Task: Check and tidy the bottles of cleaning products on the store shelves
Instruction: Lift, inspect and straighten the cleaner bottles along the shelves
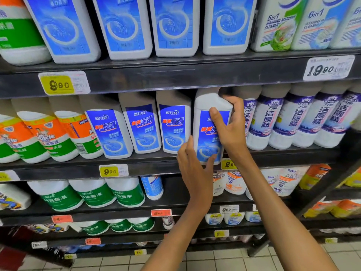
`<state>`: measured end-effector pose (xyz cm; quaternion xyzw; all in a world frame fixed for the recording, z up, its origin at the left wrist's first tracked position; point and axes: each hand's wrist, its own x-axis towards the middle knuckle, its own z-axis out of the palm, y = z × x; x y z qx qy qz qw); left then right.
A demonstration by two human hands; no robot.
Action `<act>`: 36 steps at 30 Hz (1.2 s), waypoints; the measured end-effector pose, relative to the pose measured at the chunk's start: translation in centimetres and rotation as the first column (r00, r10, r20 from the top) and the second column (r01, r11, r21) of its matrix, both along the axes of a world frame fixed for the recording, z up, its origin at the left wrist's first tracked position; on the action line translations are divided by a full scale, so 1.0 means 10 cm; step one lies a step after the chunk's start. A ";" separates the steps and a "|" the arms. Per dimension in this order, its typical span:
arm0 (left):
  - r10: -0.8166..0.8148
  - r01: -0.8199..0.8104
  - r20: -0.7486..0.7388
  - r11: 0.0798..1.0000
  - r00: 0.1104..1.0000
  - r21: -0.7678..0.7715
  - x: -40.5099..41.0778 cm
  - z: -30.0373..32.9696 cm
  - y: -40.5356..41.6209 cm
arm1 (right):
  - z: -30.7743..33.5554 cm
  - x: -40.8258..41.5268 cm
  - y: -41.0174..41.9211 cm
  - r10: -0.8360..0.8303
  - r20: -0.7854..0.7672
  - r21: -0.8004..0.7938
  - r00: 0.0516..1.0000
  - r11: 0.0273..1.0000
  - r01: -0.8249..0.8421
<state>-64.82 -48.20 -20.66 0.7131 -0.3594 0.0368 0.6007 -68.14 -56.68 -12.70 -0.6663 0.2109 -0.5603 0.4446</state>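
A white bottle with a blue label (207,133) stands at the front edge of the middle shelf (156,167), slightly ahead of its row. My right hand (228,126) grips its upper right side, thumb across the label and fingers curled round the shoulder. My left hand (192,165) holds its lower left corner, fingers behind the side and thumb under the base. Three matching blue-label bottles (142,128) stand to its left. White bottles with purple labels (273,122) line up to its right.
Orange and green Mr Muscle bottles (46,135) fill the left of the middle shelf. Larger blue-label bottles (125,26) and washing machine cleaner (281,24) sit above. Green-label disinfectant bottles (93,194) and refill pouches (283,180) sit below. Tiled floor (214,259) lies underneath.
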 end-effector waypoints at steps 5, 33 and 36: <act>0.049 -0.049 -0.016 0.999 0.999 -0.016 0.02 -0.02 -0.12 | 0.03 0.01 -0.03 0.006 -0.004 -0.002 1.000 1.000 -0.006; -0.074 0.077 0.074 0.997 0.994 -0.033 0.07 -0.03 -0.29 | -0.08 -0.07 -0.03 -0.489 -0.393 -0.596 0.779 0.781 0.189; -0.099 0.102 0.047 0.994 0.994 -0.048 0.11 -0.02 -0.20 | -0.04 -0.08 0.03 -0.482 -0.396 -0.567 0.782 0.798 0.205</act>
